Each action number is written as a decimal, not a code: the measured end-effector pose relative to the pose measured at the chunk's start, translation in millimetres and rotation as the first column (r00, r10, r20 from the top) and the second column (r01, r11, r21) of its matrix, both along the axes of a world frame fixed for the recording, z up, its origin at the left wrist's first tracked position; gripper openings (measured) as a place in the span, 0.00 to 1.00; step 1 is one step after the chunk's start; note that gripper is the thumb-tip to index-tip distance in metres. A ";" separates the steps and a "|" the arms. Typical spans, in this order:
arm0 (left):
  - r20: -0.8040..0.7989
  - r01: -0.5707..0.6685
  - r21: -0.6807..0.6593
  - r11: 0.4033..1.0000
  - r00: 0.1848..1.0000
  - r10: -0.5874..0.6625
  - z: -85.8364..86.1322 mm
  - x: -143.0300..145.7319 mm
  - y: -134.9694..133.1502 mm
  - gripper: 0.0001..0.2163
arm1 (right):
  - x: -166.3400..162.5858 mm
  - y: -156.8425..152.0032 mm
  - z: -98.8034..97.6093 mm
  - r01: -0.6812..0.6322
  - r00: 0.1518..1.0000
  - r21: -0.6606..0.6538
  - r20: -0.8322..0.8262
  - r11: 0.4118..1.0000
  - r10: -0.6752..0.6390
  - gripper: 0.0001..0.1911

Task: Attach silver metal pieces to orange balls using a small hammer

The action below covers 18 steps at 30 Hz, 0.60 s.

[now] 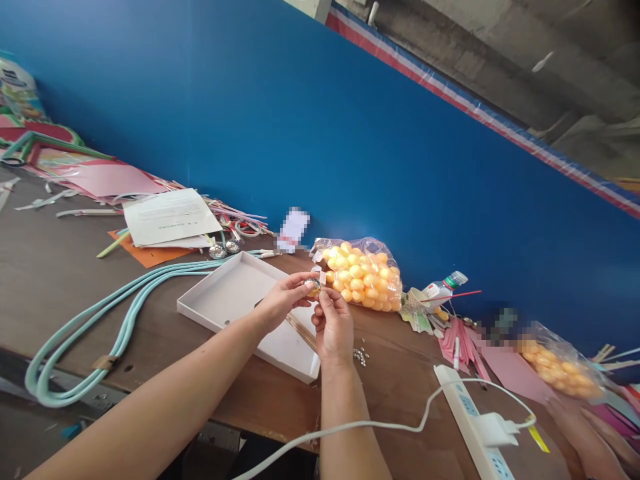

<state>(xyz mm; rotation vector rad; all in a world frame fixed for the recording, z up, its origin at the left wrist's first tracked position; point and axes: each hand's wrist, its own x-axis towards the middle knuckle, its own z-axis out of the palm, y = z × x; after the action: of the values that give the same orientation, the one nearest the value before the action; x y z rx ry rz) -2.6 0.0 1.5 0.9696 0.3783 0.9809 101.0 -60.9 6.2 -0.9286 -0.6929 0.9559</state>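
Note:
A small shiny silver ball [313, 287] is pinched between the thumb and fingers of my left hand [280, 303], above the right part of a shallow white box lid [197, 308]. Close against it, my right hand [334, 323] has curled fingers, with thumb and forefinger pressed together at the ball's edge. Whatever those fingertips hold is hidden. Thin brown sticks [301, 331] lie in the lid under my hands. Several tiny silver pieces [360, 357] are scattered on the brown table [400, 373] to the right of my right wrist.
Light-blue tubes [135, 307] loop at left, near papers [170, 217] and two silver balls [224, 249]. Behind my hands lies a bag of orange balls [363, 273]. A white cable [370, 424] crosses my right forearm from a power strip [467, 407]. Another person's arm [590, 433] is at right.

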 end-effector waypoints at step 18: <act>-0.104 -0.016 0.126 0.992 0.994 0.029 -5.3 1.1 1.2 0.22 | 5.2 0.1 0.2 -0.064 0.994 -0.035 -0.094 0.997 0.061 0.10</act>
<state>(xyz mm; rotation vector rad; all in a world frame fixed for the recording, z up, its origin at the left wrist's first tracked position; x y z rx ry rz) -1.5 1.2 -3.8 1.1364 0.4209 0.9852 106.2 -60.8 6.4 -0.8939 -0.6294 1.0643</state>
